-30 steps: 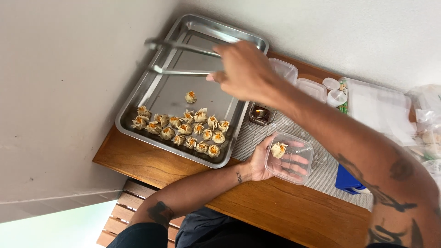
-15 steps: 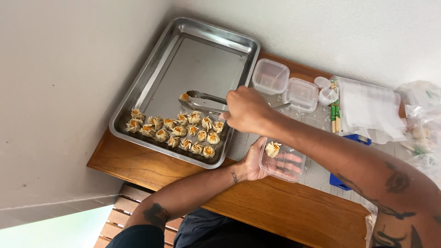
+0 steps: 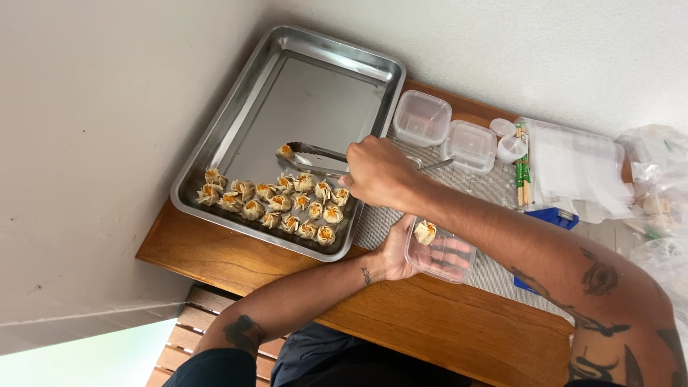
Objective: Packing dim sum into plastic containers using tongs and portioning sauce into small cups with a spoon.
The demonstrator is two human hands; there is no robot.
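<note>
Being gripped in the closed right hand (image 3: 378,172): metal tongs (image 3: 315,159), long axis pointing away from it into the steel tray (image 3: 236,118) | tips being closed about a lone dumpling (image 3: 287,151), just beyond the dumpling rows (image 3: 276,203) | clear container (image 3: 441,251) being cradled in the left hand (image 3: 401,254), beside the tray's near corner, one dumpling inside.

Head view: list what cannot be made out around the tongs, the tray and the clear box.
- Tongs: whether their tips clamp the lone dumpling or only touch it; too small.
- Right hand: its grip on the tongs' handle faces away.
- Left hand: fingers blurred behind the clear box.
- Tray: dumpling filling too small to identify.
- Bags: cut off by the right edge.
</note>
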